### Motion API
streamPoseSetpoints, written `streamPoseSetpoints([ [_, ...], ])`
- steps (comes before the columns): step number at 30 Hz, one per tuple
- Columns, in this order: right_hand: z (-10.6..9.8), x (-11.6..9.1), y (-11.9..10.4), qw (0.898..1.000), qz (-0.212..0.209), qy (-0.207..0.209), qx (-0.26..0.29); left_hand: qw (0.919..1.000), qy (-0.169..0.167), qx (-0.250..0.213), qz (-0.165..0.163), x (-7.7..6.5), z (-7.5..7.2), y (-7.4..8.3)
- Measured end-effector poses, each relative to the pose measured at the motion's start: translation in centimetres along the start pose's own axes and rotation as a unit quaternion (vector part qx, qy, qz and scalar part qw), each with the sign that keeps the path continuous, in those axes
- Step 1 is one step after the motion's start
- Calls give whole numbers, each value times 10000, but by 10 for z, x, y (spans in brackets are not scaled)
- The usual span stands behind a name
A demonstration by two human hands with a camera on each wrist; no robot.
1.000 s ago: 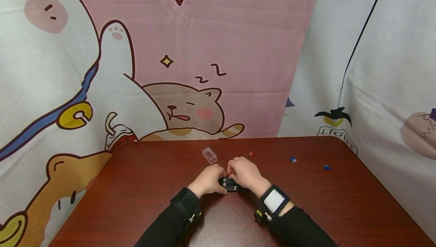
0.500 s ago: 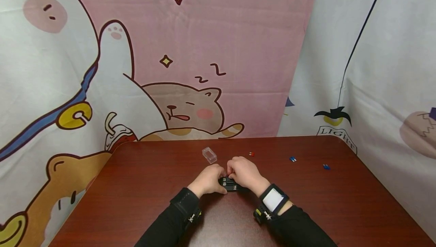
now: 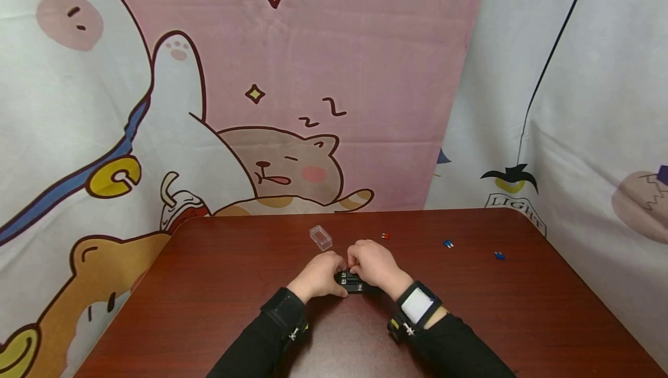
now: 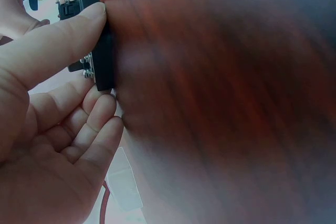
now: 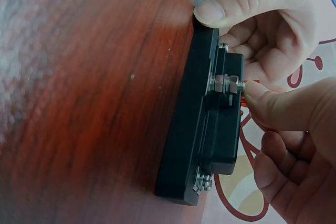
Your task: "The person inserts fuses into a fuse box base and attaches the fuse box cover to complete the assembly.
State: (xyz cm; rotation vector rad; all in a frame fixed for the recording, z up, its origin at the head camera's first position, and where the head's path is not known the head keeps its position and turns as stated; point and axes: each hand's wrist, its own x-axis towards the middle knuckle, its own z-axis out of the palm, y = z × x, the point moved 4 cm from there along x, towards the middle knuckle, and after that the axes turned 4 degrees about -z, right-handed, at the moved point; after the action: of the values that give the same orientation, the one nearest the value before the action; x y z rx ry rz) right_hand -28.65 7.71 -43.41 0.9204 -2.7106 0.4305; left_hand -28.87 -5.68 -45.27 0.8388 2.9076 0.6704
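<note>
A black fuse block (image 3: pixel 357 286) with metal bolts and nuts lies on the table between both hands. My left hand (image 3: pixel 319 275) grips its left end, thumb on the near side and fingers on the far side. The right hand (image 3: pixel 377 263) is over the block's top. In the right wrist view, its thumb and fingers pinch a small translucent red fuse (image 5: pixel 243 102) against the raised middle of the block (image 5: pixel 178 135); the fingers hide most of the fuse. How deep it sits cannot be seen.
Beyond my left hand lies a clear plastic box (image 3: pixel 320 237). Farther back on the brown table (image 3: pixel 235 308) are red fuses (image 3: pixel 385 236), blue fuses (image 3: pixel 449 244) and more dark blue fuses (image 3: pixel 499 255) to the right. A printed cloth (image 3: pixel 391 105) hangs behind the table.
The red bit that showed between the fingertips in the head view a second ago is now hidden there. Otherwise both hands and the block stay in place.
</note>
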Motion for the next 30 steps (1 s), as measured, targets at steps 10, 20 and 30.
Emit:
streamPoseSetpoints([
  [10, 0, 1, -1, 10000, -11, -30, -2, 10000, 25, 31, 61, -1, -1, 1],
  [20, -1, 2, -2, 9999, 87, -101, 84, 10000, 4, -7, 54, -1, -1, 1],
  [30, -2, 2, -1, 9997, 151, -75, 187, 10000, 13, 22, 79, -1, -1, 2],
])
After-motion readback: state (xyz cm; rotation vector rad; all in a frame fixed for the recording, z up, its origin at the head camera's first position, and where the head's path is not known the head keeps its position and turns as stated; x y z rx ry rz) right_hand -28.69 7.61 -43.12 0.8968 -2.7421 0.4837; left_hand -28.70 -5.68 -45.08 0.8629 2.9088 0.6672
